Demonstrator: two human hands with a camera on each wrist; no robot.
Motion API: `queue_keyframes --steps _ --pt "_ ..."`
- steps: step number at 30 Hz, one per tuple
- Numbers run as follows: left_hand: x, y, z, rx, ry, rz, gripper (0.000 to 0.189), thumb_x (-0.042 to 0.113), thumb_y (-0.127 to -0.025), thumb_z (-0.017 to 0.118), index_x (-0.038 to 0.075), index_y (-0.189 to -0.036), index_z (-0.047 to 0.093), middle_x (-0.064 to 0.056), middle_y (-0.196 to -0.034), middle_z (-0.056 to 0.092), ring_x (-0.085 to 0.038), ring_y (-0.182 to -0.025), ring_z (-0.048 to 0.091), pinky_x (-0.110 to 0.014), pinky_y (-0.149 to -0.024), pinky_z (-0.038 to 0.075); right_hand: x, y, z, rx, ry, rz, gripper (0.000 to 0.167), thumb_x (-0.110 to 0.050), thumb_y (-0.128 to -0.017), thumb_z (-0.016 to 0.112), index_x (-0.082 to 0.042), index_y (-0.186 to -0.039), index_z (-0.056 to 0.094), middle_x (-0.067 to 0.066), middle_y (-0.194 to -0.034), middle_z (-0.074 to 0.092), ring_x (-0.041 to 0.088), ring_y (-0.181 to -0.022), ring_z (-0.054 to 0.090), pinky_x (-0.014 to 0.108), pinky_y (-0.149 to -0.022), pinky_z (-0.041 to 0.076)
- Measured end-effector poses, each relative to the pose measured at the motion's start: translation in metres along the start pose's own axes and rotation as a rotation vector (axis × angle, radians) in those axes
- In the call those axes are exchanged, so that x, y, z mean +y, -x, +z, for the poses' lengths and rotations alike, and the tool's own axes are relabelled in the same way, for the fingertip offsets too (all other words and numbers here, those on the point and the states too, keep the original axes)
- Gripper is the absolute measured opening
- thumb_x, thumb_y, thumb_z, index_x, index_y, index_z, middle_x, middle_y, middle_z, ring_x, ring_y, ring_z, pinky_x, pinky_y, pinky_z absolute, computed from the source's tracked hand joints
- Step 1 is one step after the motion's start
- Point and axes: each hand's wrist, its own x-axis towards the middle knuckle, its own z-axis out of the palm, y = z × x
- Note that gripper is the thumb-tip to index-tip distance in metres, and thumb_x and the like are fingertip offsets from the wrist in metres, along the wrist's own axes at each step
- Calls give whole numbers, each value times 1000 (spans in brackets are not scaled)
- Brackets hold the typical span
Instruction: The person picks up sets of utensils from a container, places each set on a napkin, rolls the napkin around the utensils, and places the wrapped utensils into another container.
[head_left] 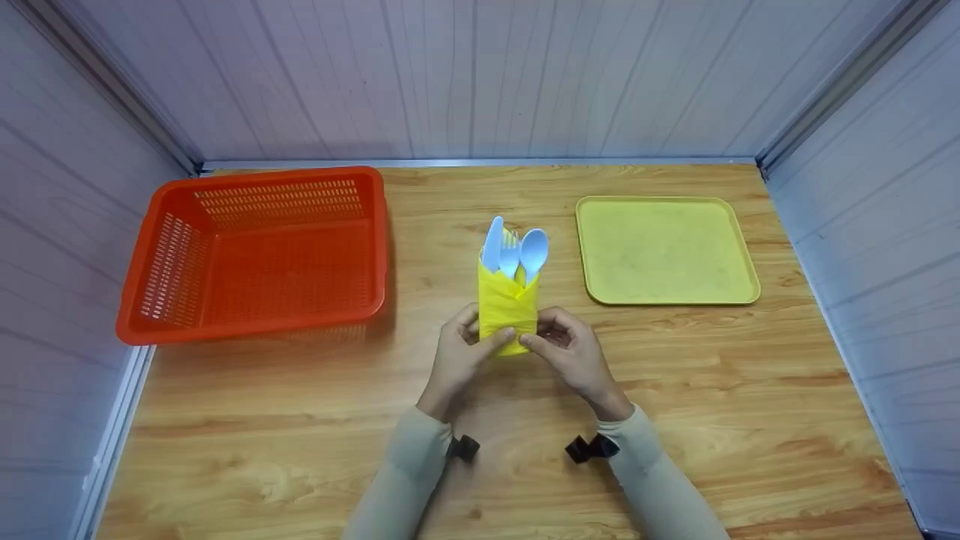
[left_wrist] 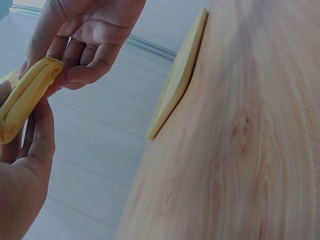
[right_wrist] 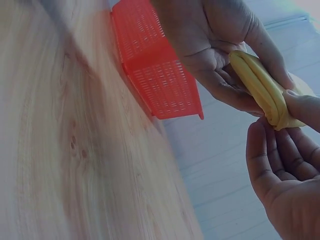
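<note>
Both hands hold up a folded yellow napkin wrapped as a pouch, its lower end toward the person. From its top stick out a light blue knife, a fork and a spoon, side by side. My left hand pinches the pouch's lower left side, thumb in front and fingers behind. At the lower right, my right hand grips it the same way. Both wrist views show the folded bottom edge of the napkin between the hands, raised above the table; the cutlery is hidden there.
A red plastic basket with slotted walls stands at the left of the wooden table. To the right lies a flat yellow tray. Pale panel walls enclose the back and both sides.
</note>
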Motion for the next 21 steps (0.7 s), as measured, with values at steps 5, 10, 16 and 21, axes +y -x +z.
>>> queue_keyframes --steps 5,10,16,21 --pt "2 1 -1 -13 -26 -14 41 2 -91 72 -6 -129 60 -16 -111 72 -29 -98 69 -37 -81 56 -2 2 -1 -14 -12 0 19 8 -89 69 9 -107 65 18 -97 65 25 -87 64 31 -76 56" --pt "4 2 -4 -35 -46 -26 35 1 -90 72 -9 -123 64 -17 -109 72 -26 -96 70 -36 -82 56 -1 3 -4 -37 -29 -14 20 1 -89 72 6 -108 66 19 -98 65 28 -87 64 32 -75 56" --pt "5 1 -8 -89 -2 -30 34 2 -91 72 -12 -120 64 -20 -109 72 -28 -97 70 -37 -83 56 -2 3 -5 -49 -45 2 21 -1 -89 73 6 -108 66 20 -98 65 28 -88 64 33 -76 56" --pt "5 0 -9 -121 28 -49 38 5 -92 71 -11 -125 61 -20 -112 71 -30 -100 69 -40 -86 55 -2 3 -6 -50 -53 6 20 0 -90 72 7 -108 66 20 -98 65 27 -88 64 32 -76 55"
